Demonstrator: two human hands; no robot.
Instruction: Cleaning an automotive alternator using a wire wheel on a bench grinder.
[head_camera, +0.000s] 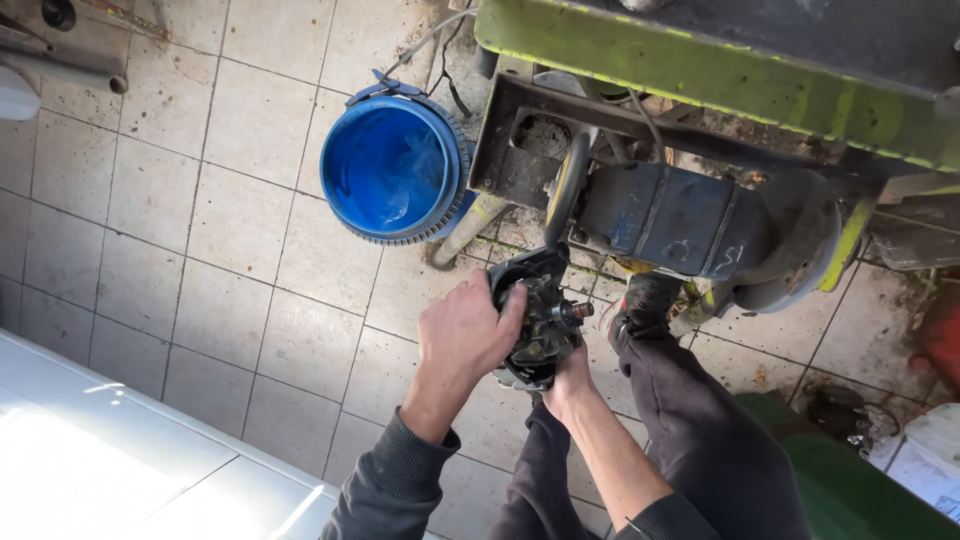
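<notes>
A dark metal engine part (540, 315) is gripped by the left hand (468, 335) from above and supported underneath by the right hand (568, 385), near a blue bucket (392, 168).

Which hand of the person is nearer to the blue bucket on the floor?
The left hand. It wraps the black engine part, below and a little right of the blue bucket. The right hand is under that part, lower and farther right.

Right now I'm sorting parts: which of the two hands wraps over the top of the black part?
The left hand grips over the black part; the right hand only supports it from underneath.
</notes>
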